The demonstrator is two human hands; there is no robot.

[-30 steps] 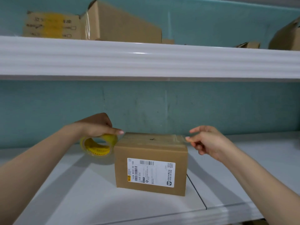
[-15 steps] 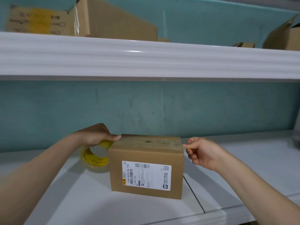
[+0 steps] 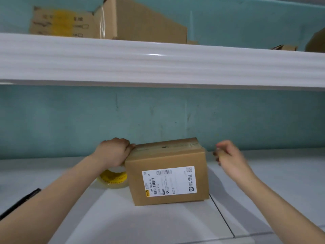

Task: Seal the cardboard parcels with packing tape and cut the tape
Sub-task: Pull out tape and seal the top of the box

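Sealing under way; one parcel on hand. Head view, entries as follows.

Box (image 3: 167, 175): brown cardboard, flaps shut, standing on the white desk (image 3: 158, 224) close to the teal wall (image 3: 70, 120), turned slightly askew. A white label (image 3: 169, 181) with barcodes sits on the near face. A glossy band runs along the top seam, likely tape, though the low angle makes it hard to confirm.

Roll (image 3: 114, 179): clear tape on a yellow core, just beside the box's left face, mostly hidden under the left grip.

Left grip (image 3: 112, 153): fingers curled over the roll, grasping it, with the fingertips touching the box's top left edge.

Right grip (image 3: 228, 155): in the air, near the box's right side but apart from it. The fingers are partly curled and blurred; whether they pinch anything cannot be told.

Shelf (image 3: 158, 64): white, overhead, bearing other cartons (image 3: 144, 23), one of them open.

Black item (image 3: 19, 203): at the left edge of the desk, partly cut off; kind unknown.

Progress, as judged: the top strip appears laid across this box, with the roll at its left end and the tape probably uncut. Left to do: press the ends down the sides, sever the tape at the roll, then seal any further parcels. No cutter identified.
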